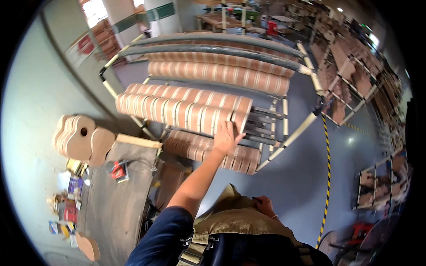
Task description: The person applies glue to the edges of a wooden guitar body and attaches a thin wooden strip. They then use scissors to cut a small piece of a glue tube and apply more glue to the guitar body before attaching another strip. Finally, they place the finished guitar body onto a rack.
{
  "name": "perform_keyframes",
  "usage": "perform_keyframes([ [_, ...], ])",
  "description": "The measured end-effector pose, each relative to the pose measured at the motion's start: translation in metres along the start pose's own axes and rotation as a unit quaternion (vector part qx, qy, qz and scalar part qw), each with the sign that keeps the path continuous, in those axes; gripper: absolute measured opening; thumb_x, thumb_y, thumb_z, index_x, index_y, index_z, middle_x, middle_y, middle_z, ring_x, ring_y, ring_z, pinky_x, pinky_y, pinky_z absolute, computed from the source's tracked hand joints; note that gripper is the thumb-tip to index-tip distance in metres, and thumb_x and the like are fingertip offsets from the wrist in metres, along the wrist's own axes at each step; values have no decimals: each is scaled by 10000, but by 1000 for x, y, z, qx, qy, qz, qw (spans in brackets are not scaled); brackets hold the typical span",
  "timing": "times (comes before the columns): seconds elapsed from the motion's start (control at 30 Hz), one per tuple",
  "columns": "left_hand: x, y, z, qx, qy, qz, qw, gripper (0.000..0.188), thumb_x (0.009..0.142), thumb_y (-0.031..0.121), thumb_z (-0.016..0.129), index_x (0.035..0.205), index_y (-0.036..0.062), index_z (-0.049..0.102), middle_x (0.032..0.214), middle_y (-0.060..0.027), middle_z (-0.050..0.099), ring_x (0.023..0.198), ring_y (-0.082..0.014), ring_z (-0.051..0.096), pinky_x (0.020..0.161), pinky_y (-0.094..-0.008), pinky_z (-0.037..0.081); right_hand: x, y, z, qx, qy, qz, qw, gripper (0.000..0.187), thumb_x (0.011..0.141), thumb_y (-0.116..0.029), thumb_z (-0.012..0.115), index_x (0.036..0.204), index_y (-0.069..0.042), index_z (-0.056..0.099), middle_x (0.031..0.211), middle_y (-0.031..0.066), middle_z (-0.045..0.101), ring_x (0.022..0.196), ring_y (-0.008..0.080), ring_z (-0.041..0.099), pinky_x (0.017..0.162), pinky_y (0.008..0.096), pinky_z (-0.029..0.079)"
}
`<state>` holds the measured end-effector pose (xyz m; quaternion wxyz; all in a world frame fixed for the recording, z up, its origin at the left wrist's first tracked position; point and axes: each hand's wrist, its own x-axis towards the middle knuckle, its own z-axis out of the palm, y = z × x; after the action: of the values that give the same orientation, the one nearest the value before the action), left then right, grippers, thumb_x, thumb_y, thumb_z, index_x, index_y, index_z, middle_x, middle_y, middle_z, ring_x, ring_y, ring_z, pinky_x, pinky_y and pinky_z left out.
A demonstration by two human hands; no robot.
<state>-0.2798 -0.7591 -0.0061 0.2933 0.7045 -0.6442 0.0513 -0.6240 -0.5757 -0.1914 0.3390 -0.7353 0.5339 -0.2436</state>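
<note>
My left hand (226, 138) rests on the right end of a row of guitar bodies (177, 106) with brown sides and pale edge stripes, packed side by side on a rack. Its fingers lie over the edge of the end body, with the thumb stretched apart to the right. Low by my tan apron (244, 221), my right hand (265, 206) is curled around a small dark thing, partly hidden and too small to name. A lower row of guitar bodies (239, 157) sits beneath my left hand, and another row (222, 76) lies farther back.
The pipe rack (293, 133) has grey padded bars. At left, a worktable (115, 204) holds a red tool (119, 170) and flat guitar-shaped panels (80, 137). More loaded racks (355, 84) stand at right, past a yellow-black floor stripe (327, 177). A fan (377, 239) is at lower right.
</note>
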Motion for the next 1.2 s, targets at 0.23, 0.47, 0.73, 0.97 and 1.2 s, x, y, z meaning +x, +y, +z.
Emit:
perform_keyframes([
  [0.23,-248,-144,-107,30,13,-125,992,380,976,305,729,1199,25,602,1142,-192,579,1026,-380,647,785,-470,587,65,-71,61,0,-167,-184,969,167,852,-173,802,878,-10,775,815,206,719,767,387,688,706,458,550],
  [0.47,-520,-220,-281,195,267,-449,830,448,904,193,800,1240,-3,579,1267,-282,518,1151,-447,570,991,-504,491,92,-154,182,-63,-330,-266,903,265,785,-198,889,907,13,784,895,214,762,757,367,711,728,431,572],
  [0.73,-756,-236,-367,258,359,-668,598,505,871,242,847,1203,-5,558,1191,-228,516,1152,-417,550,996,-480,474,6,-318,322,-69,-393,-390,830,471,748,-295,953,1054,-11,735,916,165,710,796,350,698,739,427,563],
  [0.97,-869,-332,-421,-327,681,-602,258,919,846,526,881,1390,-106,496,1321,-259,620,1146,-324,674,933,-409,618,-62,-414,358,9,-413,-478,775,120,959,-41,644,1056,-6,704,967,215,633,908,454,639,808,502,537],
  [1.2,-862,-417,-490,-335,820,-453,99,1396,661,623,960,1590,-120,231,1630,-273,306,1514,-397,350,1262,-510,299,-36,-460,398,-45,-481,-492,724,99,968,-84,646,1024,-43,717,956,204,632,899,439,640,795,498,533],
])
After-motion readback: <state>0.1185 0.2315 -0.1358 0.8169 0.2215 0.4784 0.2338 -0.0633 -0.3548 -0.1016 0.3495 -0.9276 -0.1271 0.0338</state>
